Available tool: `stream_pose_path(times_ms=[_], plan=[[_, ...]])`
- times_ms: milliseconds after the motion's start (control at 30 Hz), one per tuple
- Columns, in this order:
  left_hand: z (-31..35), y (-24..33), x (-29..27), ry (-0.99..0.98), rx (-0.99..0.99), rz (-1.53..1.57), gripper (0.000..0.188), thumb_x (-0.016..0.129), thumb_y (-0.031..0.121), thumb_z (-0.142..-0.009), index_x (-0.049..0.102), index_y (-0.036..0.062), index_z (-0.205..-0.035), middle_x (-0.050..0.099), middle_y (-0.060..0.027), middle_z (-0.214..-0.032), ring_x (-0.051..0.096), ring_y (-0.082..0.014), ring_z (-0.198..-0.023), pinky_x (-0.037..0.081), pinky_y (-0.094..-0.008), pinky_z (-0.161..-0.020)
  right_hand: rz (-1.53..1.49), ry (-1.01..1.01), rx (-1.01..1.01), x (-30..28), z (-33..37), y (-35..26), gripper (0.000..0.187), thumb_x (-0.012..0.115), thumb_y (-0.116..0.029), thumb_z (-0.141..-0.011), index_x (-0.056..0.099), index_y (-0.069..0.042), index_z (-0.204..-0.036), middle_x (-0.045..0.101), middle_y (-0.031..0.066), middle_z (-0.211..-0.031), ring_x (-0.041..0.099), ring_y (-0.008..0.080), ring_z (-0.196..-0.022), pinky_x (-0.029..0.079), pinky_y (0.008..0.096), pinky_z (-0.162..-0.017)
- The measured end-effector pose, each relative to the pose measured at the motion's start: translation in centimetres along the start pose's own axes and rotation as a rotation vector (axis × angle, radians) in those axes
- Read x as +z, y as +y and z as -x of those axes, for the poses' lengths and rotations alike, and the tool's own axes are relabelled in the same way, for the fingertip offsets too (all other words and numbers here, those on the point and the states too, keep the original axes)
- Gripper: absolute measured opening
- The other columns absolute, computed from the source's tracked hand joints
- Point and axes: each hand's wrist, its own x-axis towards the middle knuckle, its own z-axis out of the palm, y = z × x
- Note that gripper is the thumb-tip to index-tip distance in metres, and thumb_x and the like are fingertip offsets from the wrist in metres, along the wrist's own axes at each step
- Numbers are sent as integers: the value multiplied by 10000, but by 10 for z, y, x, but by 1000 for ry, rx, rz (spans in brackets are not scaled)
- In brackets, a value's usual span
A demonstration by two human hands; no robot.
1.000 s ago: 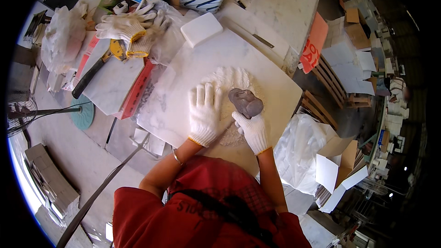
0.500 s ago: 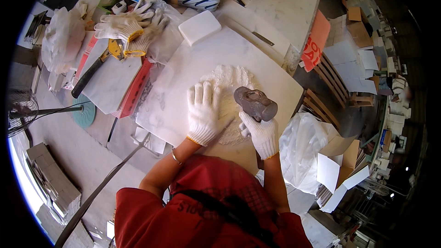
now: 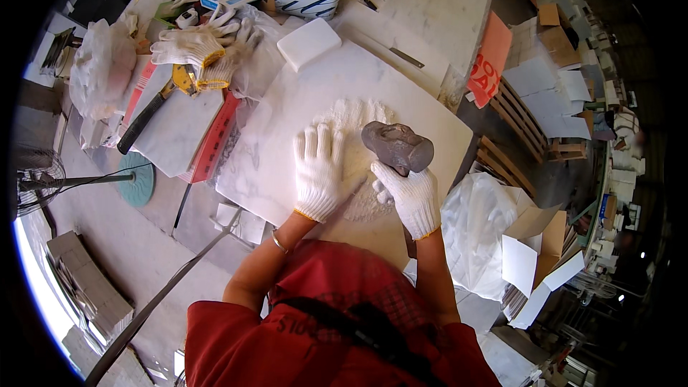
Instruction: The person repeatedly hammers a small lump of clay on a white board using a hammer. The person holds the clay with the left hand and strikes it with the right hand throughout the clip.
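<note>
Just right of the frame's centre, I see a dark hammer in the gloved right hand, fingers curled about it. The left hand, gloved too, lies flat on the pale slab, fingers straight and side by side, next to a rough whitish patch. Above sits a white block; spare gloves lie heaped at upper left, and an orange sheet hangs at upper right.
</note>
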Motion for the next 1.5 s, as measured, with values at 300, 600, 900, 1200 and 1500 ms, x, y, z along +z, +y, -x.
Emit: stream_pose_path(times_ms=[300, 600, 900, 1200, 1500], plan=[[-2, 3, -7, 1, -5, 23, 763, 798, 430, -703, 597, 5, -1305, 556, -231, -1269, 508, -438, -1200, 391, -566, -1053, -22, -162, 264, -3, -36, 41, 304, 821, -269, -912, 658, -43, -1035, 655, 45, -704, 581, 121, -511, 457, 273, -478], [-1, 1, -1, -29, -2, 25, 798, 809, 475, -733, 581, -6, -1328, 536, -241, -1315, 490, -450, -1219, 375, -589, -1066, 68, 13, -60, 2, -19, 55, 238, 805, -214, -933, 703, -14, -1012, 673, 27, -740, 582, 97, -542, 448, 289, -467], [3, -3, 2, 30, -6, 5, 764, 807, 451, -725, 590, -2, -1301, 543, -240, -1294, 499, -447, -1213, 388, -578, -1055, -42, -145, 161, -15, -28, 36, 348, 798, -210, -933, 641, -12, -1172, 684, 73, -790, 639, 135, -543, 481, 267, -450], [-1, 2, -4, -11, 10, 8, 759, 814, 441, -688, 593, 10, -1272, 544, -232, -1275, 508, -438, -1183, 403, -559, -1027, 293, -74, -9, -1, -46, 75, 265, 811, -241, -930, 702, -34, -1056, 658, 40, -730, 557, 110, -507, 444, 264, -471], [2, -1, 0, 60, 12, 38, 695, 809, 457, -746, 606, 1, -1230, 553, -231, -1255, 514, -434, -1162, 408, -559, -1013, 52, -94, 90, -12, -4, 4, 286, 820, -215, -918, 701, -33, -1104, 683, 69, -779, 600, 107, -537, 439, 251, -463]])
